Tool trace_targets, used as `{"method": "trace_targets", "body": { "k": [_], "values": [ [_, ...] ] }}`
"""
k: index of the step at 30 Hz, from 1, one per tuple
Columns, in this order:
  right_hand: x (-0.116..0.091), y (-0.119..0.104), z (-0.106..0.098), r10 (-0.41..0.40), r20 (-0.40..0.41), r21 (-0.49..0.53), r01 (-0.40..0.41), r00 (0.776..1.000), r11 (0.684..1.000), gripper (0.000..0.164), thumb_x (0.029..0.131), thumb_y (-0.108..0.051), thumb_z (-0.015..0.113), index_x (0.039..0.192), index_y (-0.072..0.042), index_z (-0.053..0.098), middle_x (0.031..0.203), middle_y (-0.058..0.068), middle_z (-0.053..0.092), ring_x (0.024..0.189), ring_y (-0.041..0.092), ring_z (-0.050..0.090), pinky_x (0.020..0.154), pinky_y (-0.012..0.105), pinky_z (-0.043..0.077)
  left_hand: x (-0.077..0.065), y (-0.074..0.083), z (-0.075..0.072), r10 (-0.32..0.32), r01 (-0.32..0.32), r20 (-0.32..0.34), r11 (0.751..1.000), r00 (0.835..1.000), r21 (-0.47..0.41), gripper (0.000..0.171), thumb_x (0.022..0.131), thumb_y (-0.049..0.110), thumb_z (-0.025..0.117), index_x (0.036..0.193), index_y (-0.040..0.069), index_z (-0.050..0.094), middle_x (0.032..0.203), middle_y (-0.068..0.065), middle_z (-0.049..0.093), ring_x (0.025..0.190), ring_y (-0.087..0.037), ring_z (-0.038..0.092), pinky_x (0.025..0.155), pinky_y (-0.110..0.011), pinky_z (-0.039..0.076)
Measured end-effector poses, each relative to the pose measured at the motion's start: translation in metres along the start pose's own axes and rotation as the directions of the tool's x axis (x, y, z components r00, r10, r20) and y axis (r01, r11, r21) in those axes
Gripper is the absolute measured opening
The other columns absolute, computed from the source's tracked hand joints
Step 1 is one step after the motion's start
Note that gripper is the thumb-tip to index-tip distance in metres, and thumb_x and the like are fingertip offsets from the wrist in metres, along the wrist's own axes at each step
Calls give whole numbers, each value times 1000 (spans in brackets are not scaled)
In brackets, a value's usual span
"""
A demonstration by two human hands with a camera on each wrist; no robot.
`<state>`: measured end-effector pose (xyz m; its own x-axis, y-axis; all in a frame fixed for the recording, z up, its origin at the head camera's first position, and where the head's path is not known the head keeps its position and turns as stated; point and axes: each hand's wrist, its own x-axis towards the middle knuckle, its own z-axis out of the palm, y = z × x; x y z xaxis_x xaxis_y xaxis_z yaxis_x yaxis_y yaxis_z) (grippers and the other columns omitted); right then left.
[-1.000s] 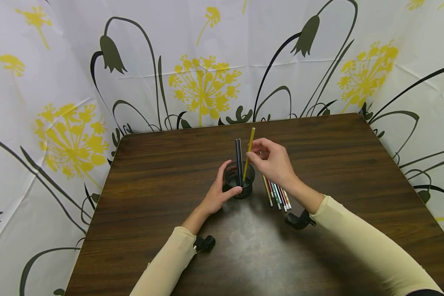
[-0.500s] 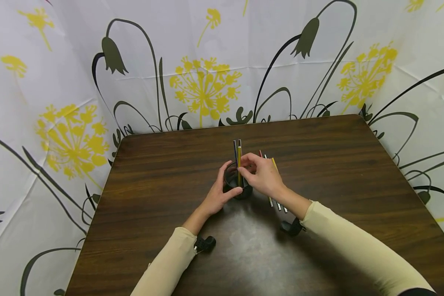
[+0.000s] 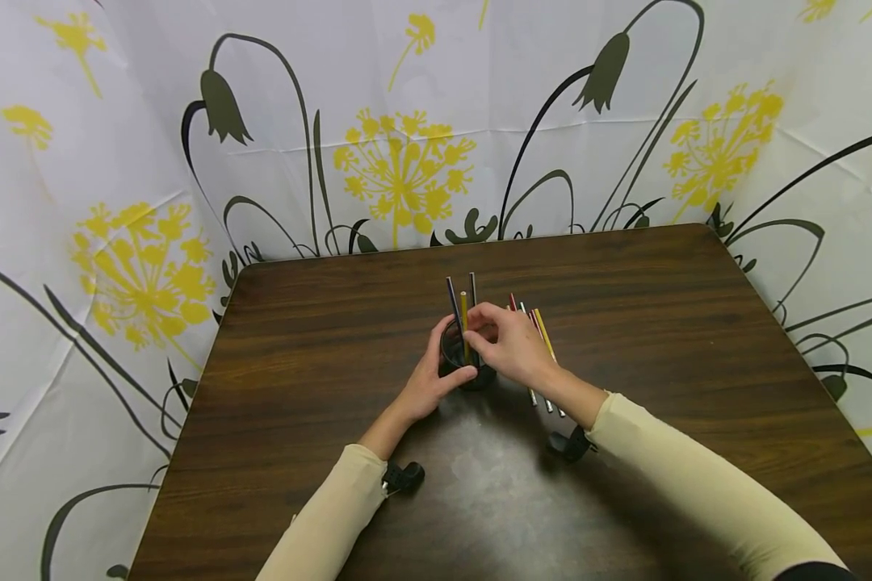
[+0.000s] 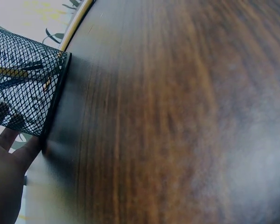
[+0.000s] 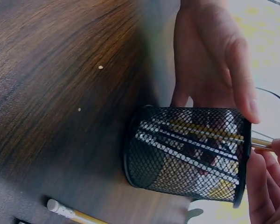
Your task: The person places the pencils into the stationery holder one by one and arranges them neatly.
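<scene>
A black mesh pencil cup (image 5: pixel 186 154) stands upright on the table. My left hand (image 3: pixel 423 386) grips it from the left side, its thumb near the rim in the right wrist view. Two dark pencils (image 3: pixel 453 297) stand in the cup, leaning apart. Between them a yellow pencil (image 3: pixel 464 307) reaches down inside, and my right hand (image 3: pixel 512 347) pinches its upper part over the rim. Through the mesh in the left wrist view, the cup (image 4: pixel 25 79) shows the yellow pencil's lower end above the base. Some right fingers are hidden in the head view.
Several loose pencils (image 3: pixel 543 329) lie in a group right of the cup, partly under my right forearm. A white eraser end (image 5: pixel 52 205) shows close to the cup. The brown wooden table (image 3: pixel 320 339) meets a flower-patterned cloth (image 3: pixel 276 97) at its back edge.
My right hand has moved left and down, carrying the yellow pencil from the cup's right side to between the dark pencils, which have spread apart. The left hand stays on the cup.
</scene>
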<state>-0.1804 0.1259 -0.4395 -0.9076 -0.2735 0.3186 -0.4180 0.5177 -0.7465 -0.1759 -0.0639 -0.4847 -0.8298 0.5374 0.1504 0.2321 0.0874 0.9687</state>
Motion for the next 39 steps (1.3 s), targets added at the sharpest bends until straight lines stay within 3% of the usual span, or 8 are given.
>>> {"method": "trace_targets", "body": {
  "k": [10,14,22,39],
  "values": [
    [-2,3,0,40,-20,-52,-41,999,998,16,88,-8,71,102,-5,66,93,5,71,76,16,69,71,35,56,0,0,0,-7,7,3,1000,1000,-26,81,94,8,64,155,13,11,150,-21,36,139,-43,31,110,-63,19],
    [-1,2,0,55,-23,-49,-56,998,997,16,88,-9,72,102,-5,66,93,5,71,77,19,69,73,38,56,0,1,0,-14,14,7,1000,1000,-20,80,95,9,63,156,13,10,151,-20,35,139,-42,31,110,-62,20],
    [3,1,3,89,-21,-77,-90,996,993,15,89,-13,73,101,-7,66,92,1,70,75,12,68,71,32,55,0,3,0,-31,31,9,999,999,9,80,96,10,62,156,14,9,153,-17,32,141,-35,29,112,-60,20],
    [15,5,13,131,-134,-161,-152,982,975,15,84,-21,80,89,-10,69,79,-1,72,69,10,67,63,31,53,1,0,0,-44,44,-7,999,999,14,80,94,5,62,156,15,11,152,-19,33,140,-38,29,110,-62,20]
  ]
}}
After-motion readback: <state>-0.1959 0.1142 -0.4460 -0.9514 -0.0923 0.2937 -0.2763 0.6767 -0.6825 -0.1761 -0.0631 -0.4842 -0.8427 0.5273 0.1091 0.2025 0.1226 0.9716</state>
